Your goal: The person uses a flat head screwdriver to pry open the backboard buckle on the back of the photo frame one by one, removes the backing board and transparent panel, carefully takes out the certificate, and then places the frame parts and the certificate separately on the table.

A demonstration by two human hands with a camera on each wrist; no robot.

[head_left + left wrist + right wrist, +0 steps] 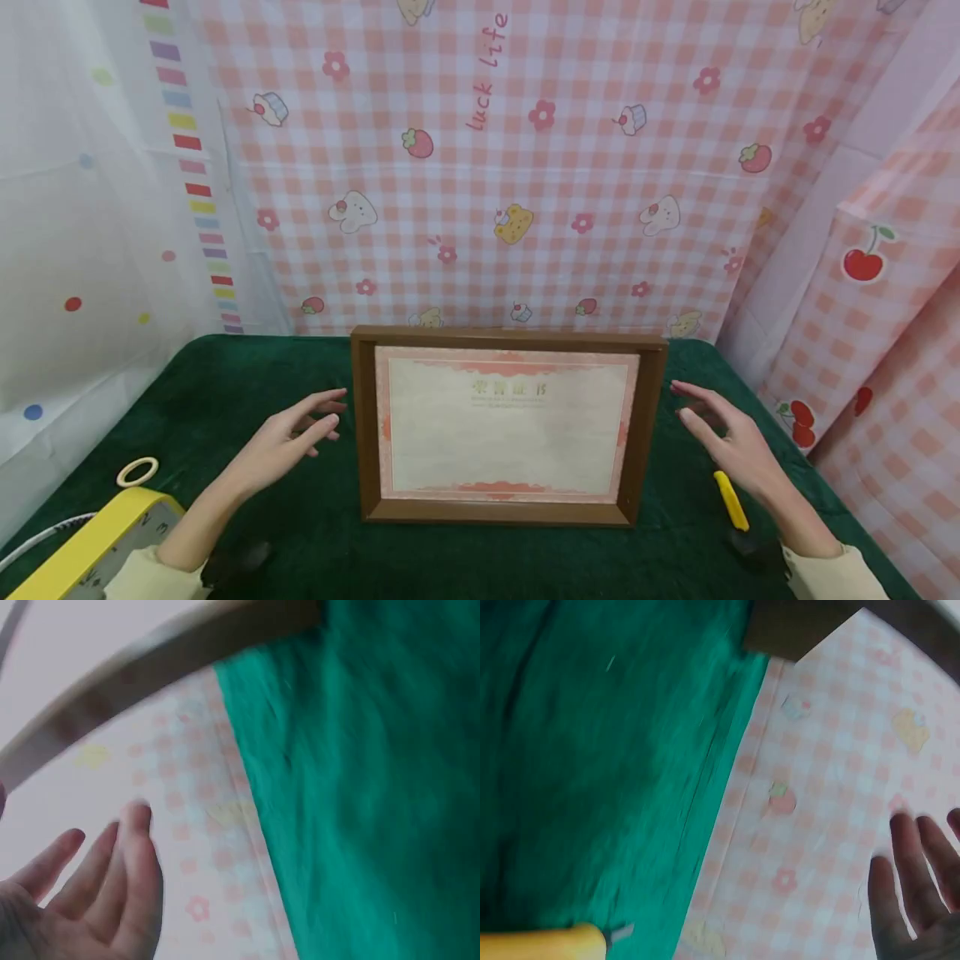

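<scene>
A brown picture frame (495, 512) stands upright on the green cloth, with a pink-bordered certificate (502, 442) inside it. To its left hovers my left hand (288, 437), fingers loosely extended and apart from the frame. On the other side my right hand (727, 433) is held likewise, near the frame's right edge without touching it. Both hands hold nothing. In the left wrist view the fingers of the left hand (112, 892) are spread before the checked curtain. The right hand (919, 900) shows at the lower right of its wrist view.
A yellow-handled tool (731, 500) with a short metal tip lies below my right hand. At the left are a pale ring (137, 472) and a yellow-rimmed clock (105, 542) beside a white cord (45, 532). Behind the table hangs a pink checked curtain (480, 183).
</scene>
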